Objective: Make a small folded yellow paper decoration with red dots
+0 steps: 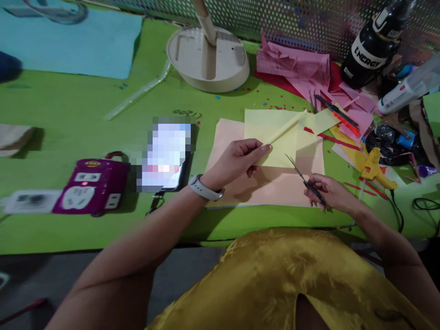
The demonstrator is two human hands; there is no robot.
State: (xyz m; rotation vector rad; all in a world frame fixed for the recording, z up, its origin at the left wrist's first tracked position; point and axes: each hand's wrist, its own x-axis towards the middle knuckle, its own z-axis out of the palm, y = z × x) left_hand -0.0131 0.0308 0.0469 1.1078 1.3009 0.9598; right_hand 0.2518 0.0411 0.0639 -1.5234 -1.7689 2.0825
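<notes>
My left hand (242, 158), with a white watch at the wrist, pinches the lower end of a narrow rolled or folded yellow paper strip (287, 127). The strip slants up and to the right. Beneath it lies a flat yellow paper sheet (263, 120) on top of larger peach paper sheets (223, 137). My right hand (325, 190) holds a pair of scissors (305, 181), its fingers around the dark handles. The blades point up and left toward the yellow sheet and look nearly closed. The scissors are apart from the strip.
Left of the papers are a phone (167, 156) and a purple power box (94, 185). A cream lamp base (208, 59) stands behind. To the right are pink paper scraps (292, 62), a box cutter (338, 114), a yellow glue gun (376, 169) and a black bottle (369, 52).
</notes>
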